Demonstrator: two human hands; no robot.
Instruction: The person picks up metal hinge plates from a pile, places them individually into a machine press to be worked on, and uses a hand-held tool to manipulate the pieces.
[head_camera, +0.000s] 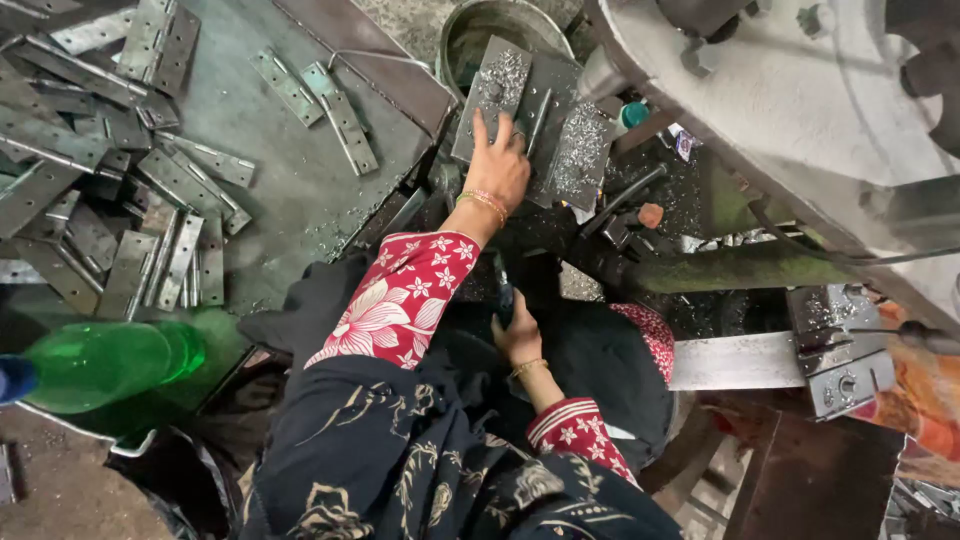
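Cluttered metal workshop seen from above, grey steel bench (300, 190) at left, heavy pale machine body (800, 110) at right. Nearest: dark floral-printed garment (400, 470) with red flowered sleeves; translucent green plastic bottle (100, 362) lying at lower left. Right hand (520, 338), low between the knees, closed around a dark handle-like object (504, 295); kind not discernible. Left hand (497, 165), gold bangles at wrist, extended forward, fingers spread moderately, palm down, pressing on a flat grey steel plate (500, 85) strewn with bright metal shavings. Plate resting on the machine's work area, just before a round grey metal bucket (480, 25). Left of the hand: loose pile of grey steel hinge leaves (110, 200), two more hinges (320, 100) lying apart. Right: dark green horizontal pipe (740, 268) and black lever (625, 200) just beside the plate.
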